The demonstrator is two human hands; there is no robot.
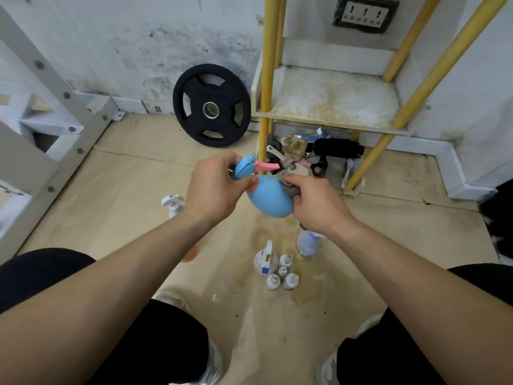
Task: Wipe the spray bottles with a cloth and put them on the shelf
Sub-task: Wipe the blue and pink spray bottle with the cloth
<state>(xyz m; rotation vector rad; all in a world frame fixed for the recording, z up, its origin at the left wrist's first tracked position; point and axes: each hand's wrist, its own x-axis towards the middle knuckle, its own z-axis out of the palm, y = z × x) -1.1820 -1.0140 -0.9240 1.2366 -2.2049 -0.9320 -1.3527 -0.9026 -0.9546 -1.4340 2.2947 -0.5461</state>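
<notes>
1. The blue spray bottle (268, 200) is held in the air between both hands, above the floor and short of the shelf. The left hand (213, 190) grips its neck just under the pink trigger.
2. The right hand (316, 204) has its fingers curled round a grey cloth (291, 188) and presses it against the side of the bottle's round body. The step in hand looks like the wiping.
3. The next move probably calls for turning the bottle in the left hand so the cloth reaches the far side, then lifting it forward onto the shelf (333, 104). The shelf lies beyond the right hand, and its stained board has free room.
4. More bottles wait on the floor (133, 218): a white spray bottle (173, 204) just left of the left wrist, a clear bottle (306, 244) under the right wrist, and a cluster of small white bottles (280, 270) nearer the person. The floor around them looks wet or stained.
5. Beyond the hands, clutter (305, 151) lies under the shelf. A black weight plate (212, 105) leans on the scuffed wall beyond the left hand. A wall socket (365, 15) sits high behind the shelf.
</notes>
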